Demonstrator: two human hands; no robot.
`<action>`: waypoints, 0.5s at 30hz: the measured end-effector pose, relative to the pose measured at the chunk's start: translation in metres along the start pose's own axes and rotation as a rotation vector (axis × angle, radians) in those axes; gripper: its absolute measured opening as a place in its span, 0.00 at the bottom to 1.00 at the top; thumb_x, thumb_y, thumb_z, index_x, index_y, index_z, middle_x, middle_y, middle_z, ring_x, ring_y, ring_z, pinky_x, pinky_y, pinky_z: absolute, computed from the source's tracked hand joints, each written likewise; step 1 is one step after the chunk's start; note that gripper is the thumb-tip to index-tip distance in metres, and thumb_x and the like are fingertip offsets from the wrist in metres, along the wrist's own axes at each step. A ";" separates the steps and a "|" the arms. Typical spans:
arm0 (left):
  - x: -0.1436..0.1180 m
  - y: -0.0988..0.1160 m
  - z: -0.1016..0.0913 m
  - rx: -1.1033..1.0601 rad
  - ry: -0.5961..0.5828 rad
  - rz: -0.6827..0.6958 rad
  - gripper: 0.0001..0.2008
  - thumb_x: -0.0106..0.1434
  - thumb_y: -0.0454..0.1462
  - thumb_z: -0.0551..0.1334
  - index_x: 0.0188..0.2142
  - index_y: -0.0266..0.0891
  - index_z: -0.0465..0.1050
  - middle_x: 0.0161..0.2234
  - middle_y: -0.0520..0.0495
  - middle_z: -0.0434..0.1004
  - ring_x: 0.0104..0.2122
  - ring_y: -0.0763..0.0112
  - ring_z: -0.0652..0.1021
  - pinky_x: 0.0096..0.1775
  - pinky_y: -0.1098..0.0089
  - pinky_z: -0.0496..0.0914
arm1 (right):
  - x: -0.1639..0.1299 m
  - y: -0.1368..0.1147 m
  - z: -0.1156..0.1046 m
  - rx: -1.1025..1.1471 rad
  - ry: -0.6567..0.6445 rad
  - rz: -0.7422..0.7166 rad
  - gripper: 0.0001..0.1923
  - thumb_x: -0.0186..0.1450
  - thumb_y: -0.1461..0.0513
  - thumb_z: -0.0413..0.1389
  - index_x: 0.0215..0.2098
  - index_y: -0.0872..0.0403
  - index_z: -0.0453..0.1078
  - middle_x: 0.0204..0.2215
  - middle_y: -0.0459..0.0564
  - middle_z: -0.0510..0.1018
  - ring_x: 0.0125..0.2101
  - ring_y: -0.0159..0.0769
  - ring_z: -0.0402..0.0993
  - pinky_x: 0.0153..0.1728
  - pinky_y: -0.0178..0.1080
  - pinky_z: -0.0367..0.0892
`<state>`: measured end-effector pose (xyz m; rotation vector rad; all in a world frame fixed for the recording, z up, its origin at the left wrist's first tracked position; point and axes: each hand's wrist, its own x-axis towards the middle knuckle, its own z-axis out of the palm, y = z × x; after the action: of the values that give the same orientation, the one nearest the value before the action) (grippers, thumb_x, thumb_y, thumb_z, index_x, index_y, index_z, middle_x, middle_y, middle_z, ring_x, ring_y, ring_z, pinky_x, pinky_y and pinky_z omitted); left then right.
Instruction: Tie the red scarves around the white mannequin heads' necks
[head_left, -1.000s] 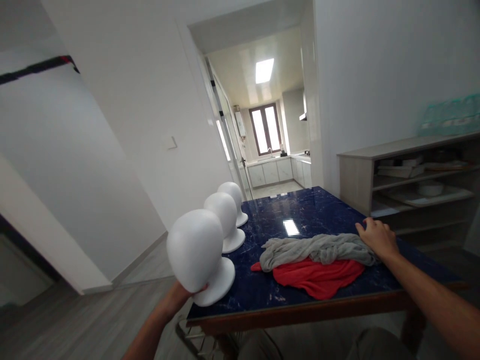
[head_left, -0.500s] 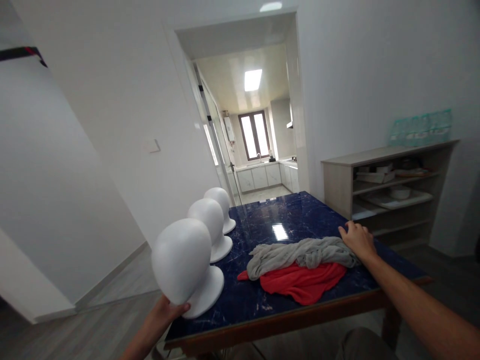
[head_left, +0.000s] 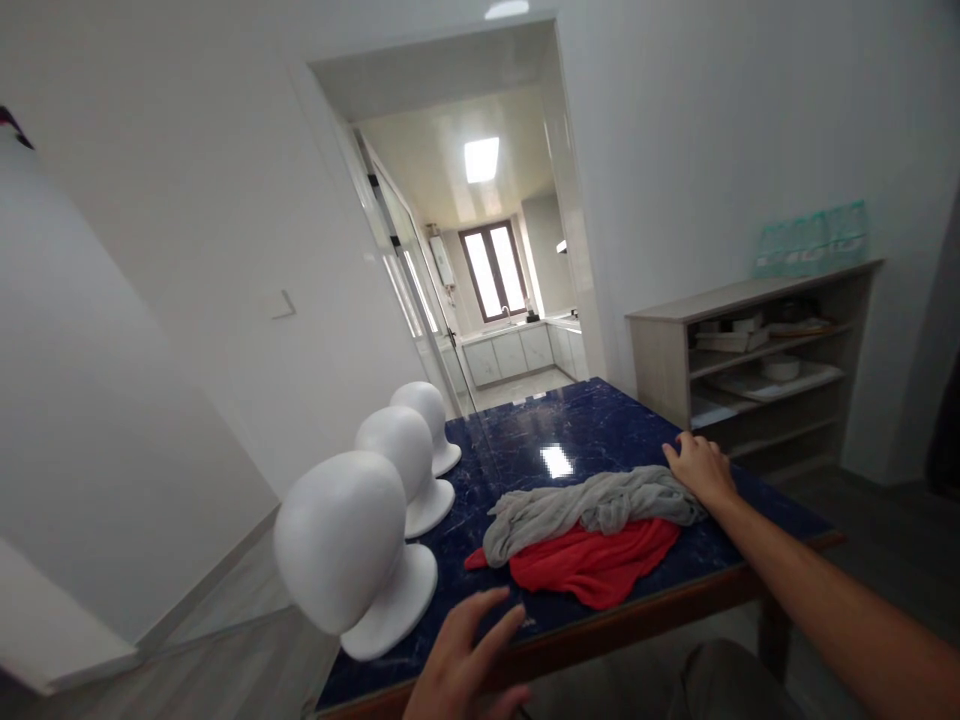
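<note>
Resting right hand (head_left: 697, 468) on grey scarf (head_left: 589, 505), fingers flat — left hand (head_left: 469, 665) spread, off nearest foam head (head_left: 345, 545).

Beyond my table (head_left: 600, 420): two farther white mannequin heads (head_left: 401, 460) (head_left: 427, 412) in a row, a wooden shelf unit (head_left: 757, 370) against the right wall, a wall switch (head_left: 283, 304), and a lit kitchen doorway (head_left: 487, 270).

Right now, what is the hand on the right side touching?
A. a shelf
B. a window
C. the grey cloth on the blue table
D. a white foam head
C: the right hand rests on the end of the grey cloth, which lies over a red cloth on the blue table, far from the white foam heads.
</note>
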<state>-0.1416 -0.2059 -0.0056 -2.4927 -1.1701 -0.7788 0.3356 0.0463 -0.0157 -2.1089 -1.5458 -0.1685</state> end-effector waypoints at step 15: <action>0.227 -0.029 0.110 -0.081 -0.498 0.360 0.24 0.76 0.54 0.53 0.63 0.51 0.75 0.77 0.49 0.52 0.74 0.49 0.57 0.72 0.48 0.55 | 0.001 -0.001 -0.003 0.013 0.000 0.013 0.22 0.76 0.50 0.48 0.55 0.57 0.72 0.51 0.64 0.79 0.52 0.56 0.74 0.51 0.49 0.67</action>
<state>-0.0052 0.0045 0.0364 -2.9433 -0.7812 -0.1125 0.3357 0.0456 -0.0132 -2.1080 -1.5291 -0.1533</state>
